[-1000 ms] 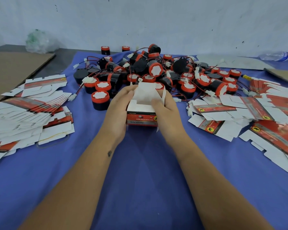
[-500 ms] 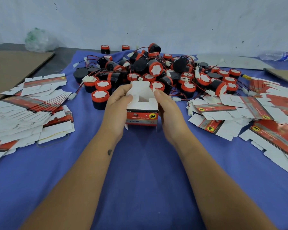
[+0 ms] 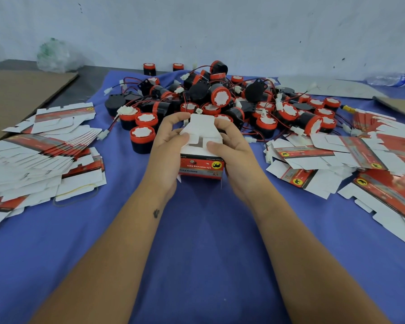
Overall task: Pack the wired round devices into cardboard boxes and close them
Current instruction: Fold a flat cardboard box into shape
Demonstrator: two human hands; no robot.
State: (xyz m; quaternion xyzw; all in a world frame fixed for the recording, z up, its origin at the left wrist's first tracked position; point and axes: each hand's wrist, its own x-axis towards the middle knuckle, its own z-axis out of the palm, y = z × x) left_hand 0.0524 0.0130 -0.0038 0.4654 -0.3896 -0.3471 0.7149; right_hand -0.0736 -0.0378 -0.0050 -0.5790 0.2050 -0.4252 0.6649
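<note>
Blue cloth (image 3: 197, 265) covers the counter below a pale wall. Head view, centre: one cardboard box (image 3: 200, 163), red-printed front face, top flaps partly folded. Left hand (image 3: 167, 146) grip: fingers curled round the box's left side, thumb on a flap. Right hand (image 3: 234, 150) grip: likewise holding the right side. Upper centre: heap of wired round devices (image 3: 220, 99), black and red. Left and right edges: flat box blanks (image 3: 40, 157).
</note>
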